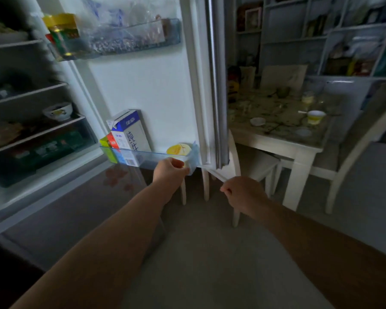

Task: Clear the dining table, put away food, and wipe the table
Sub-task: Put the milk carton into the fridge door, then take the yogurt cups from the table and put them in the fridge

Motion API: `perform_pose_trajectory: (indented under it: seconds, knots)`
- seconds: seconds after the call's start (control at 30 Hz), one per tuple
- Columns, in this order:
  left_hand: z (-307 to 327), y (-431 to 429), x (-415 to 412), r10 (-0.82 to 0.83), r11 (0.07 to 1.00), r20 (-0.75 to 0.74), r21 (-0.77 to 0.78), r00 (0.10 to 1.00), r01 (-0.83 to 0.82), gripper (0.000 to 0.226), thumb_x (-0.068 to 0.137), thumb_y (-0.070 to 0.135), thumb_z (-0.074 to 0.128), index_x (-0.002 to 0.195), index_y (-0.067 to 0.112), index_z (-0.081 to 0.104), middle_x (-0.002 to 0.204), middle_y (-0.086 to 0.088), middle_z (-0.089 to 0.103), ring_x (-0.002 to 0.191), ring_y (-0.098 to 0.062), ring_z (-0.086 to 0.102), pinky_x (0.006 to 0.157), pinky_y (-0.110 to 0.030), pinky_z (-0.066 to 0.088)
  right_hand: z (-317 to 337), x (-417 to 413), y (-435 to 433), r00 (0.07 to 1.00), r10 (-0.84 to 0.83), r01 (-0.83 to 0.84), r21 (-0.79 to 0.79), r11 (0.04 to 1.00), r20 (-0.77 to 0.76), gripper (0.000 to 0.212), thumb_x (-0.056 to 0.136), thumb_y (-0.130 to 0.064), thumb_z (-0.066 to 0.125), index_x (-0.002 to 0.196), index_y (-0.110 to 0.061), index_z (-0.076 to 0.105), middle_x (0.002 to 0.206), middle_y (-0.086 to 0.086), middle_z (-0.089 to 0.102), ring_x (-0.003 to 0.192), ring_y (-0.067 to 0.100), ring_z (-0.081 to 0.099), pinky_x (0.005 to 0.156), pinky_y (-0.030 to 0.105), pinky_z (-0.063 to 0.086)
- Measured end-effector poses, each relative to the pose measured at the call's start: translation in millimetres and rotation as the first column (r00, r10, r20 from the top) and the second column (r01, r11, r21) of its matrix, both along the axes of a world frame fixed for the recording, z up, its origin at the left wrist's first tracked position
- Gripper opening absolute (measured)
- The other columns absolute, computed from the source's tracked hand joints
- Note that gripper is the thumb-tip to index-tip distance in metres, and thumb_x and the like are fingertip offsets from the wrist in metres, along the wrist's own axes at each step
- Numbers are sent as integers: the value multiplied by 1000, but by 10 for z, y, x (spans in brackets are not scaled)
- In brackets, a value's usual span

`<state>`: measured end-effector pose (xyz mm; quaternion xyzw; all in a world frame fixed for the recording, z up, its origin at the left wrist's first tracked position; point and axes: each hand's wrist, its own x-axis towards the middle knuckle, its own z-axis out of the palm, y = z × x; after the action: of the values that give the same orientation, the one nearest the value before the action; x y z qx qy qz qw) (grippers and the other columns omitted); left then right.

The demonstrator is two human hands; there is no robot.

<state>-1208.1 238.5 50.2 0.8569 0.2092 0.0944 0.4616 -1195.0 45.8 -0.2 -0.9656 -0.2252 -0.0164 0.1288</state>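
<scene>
Yellow tub [179, 150] half hidden by left hand [171, 170], grip unclear; right hand [243, 191] pinches white strip [214, 173]

Lower fridge-door shelf [156, 160]: blue-and-white milk carton [129, 130], upright; small coloured carton [108, 142] beside it; yellow-lidded tub [179, 149] at the far end.
Upper door shelf [143, 39]: yellow-capped jar [64, 34], clear bags.
Inner fridge shelf [54, 128]: patterned bowl [58, 110].
Desk [276, 139]: white-and-yellow cup [315, 116], small white dish [257, 121], dark bowl [283, 91].

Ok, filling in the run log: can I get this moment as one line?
stage: putting food away | fridge door: open | left hand: at door bin by yellow-lidded tub, grip unclear | right hand: pinches thin white object | table: dishes on it
</scene>
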Motion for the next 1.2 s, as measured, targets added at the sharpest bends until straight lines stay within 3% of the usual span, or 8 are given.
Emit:
perform_pose_trajectory:
  seconds: [0.13, 0.3, 0.4, 0.57, 0.73, 0.87, 1.03, 1.2]
  knots:
    - [-37, -421, 79, -58, 998, -7, -15, 998, 58, 22, 80, 24, 74, 99, 15, 68, 84, -1, 65, 83, -19, 64, 81, -36, 58, 19, 22, -406, 997, -78, 78, -2, 997, -8, 22, 93, -18, 54, 109, -26, 67, 108, -2, 66, 99, 14, 62, 89, 32, 51]
    - [-7, -1011, 406, -140, 990, -10, -2, 990, 140, 17, 81, 20, 72, 96, 15, 66, 81, -2, 64, 70, -14, 60, 57, -25, 50, 87, 300, -1011, 985, -172, 175, 120, 977, -29, 16, 93, -22, 55, 101, -25, 67, 103, -4, 67, 90, 9, 61, 80, 23, 47]
    - [-8, -1354, 693, -189, 982, -38, -18, 981, 188, 20, 83, 20, 70, 101, 16, 64, 89, -3, 64, 76, -14, 62, 63, -25, 51, 62, 574, -1391, 976, -216, 218, 149, 965, -30, 20, 94, -22, 51, 99, -26, 70, 103, -7, 69, 93, 9, 62, 74, 19, 41]
    - [37, -2181, 1436, -185, 982, -28, -31, 982, 184, 16, 82, 21, 70, 96, 20, 63, 90, -1, 61, 80, -15, 60, 77, -34, 56, 129, 1287, -2246, 959, -280, 283, 143, 948, -41, 27, 92, -20, 49, 102, -33, 70, 117, -11, 64, 110, 13, 58, 89, 29, 47]
    - [14, -2827, 2113, -215, 976, -32, -48, 976, 214, 11, 81, 22, 70, 87, 25, 62, 93, 0, 62, 88, -18, 61, 83, -36, 56, 165, 1915, -2884, 951, -307, 309, 173, 935, -41, 25, 93, -26, 50, 106, -35, 69, 125, -12, 61, 120, 11, 52, 99, 27, 42]
    - [-29, -3121, 2571, -213, 976, -46, -60, 976, 210, 19, 79, 21, 71, 97, 19, 65, 98, -3, 64, 90, -20, 62, 81, -33, 56, 168, 2349, -3151, 945, -324, 326, 179, 928, -41, 25, 94, -26, 51, 109, -33, 69, 126, -9, 61, 119, 13, 54, 96, 24, 41]
    - [-149, -3194, 3035, -203, 979, -96, -40, 975, 200, 18, 78, 22, 70, 94, 20, 64, 99, -7, 66, 87, -22, 62, 77, -34, 54, 83, 2825, -3258, 949, -304, 315, 172, 933, -89, 25, 94, -25, 51, 109, -33, 69, 124, -9, 62, 116, 13, 55, 94, 26, 43]
    - [-197, -3151, 3688, -187, 982, -103, -17, 977, 186, 18, 82, 19, 69, 98, 18, 62, 92, -1, 61, 85, -20, 60, 80, -34, 55, -49, 3376, -3277, 951, -296, 305, 138, 942, -84, 26, 92, -22, 50, 104, -32, 71, 116, -10, 67, 109, 12, 59, 87, 23, 43]
